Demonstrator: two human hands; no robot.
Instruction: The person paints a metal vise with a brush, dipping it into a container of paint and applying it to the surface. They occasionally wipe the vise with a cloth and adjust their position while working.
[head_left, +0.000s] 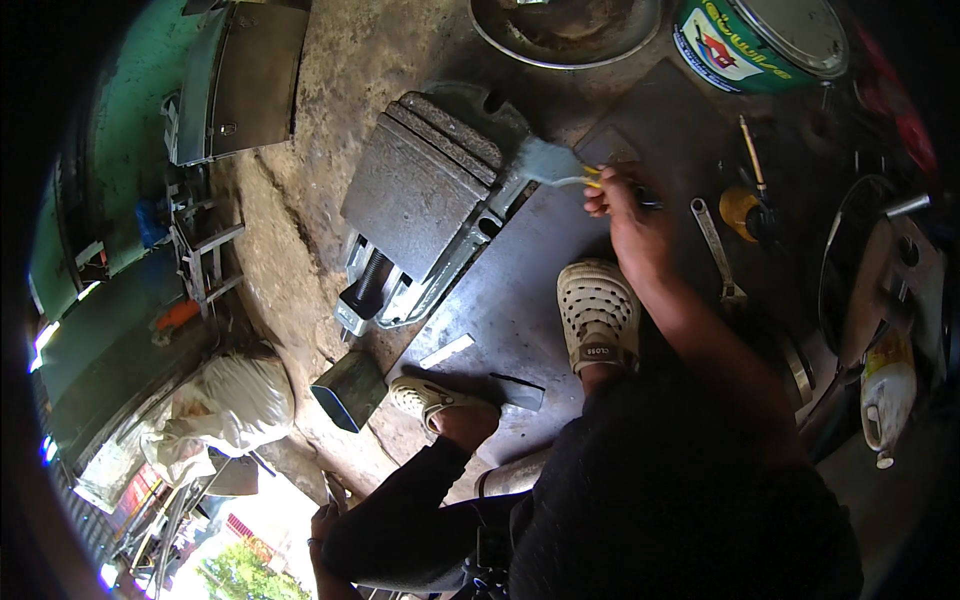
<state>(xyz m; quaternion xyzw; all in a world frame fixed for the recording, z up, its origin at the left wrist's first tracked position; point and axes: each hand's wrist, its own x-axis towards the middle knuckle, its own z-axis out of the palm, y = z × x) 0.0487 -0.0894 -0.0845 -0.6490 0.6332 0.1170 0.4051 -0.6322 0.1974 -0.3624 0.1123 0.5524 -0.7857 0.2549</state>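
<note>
My right hand (622, 205) is closed around the yellow handle of what looks like a paintbrush (550, 163). Its broad blue-grey end is blurred and meets the right edge of a heavy metal vise (425, 185). The vise sits tilted across the floor and a dark metal sheet (520, 260), its screw end toward the lower left. My left hand (322, 525) is low at the left, beyond my knee; its fingers are mostly hidden, and whether it holds anything is unclear.
A combination wrench (715, 245) and a thin wooden-handled tool (752, 155) lie at right. A green paint can (755, 45) and round metal pan (565, 40) stand at the back. Near my shoes are a square tube piece (350, 390) and small metal strips. A white bottle (888, 400) lies far right.
</note>
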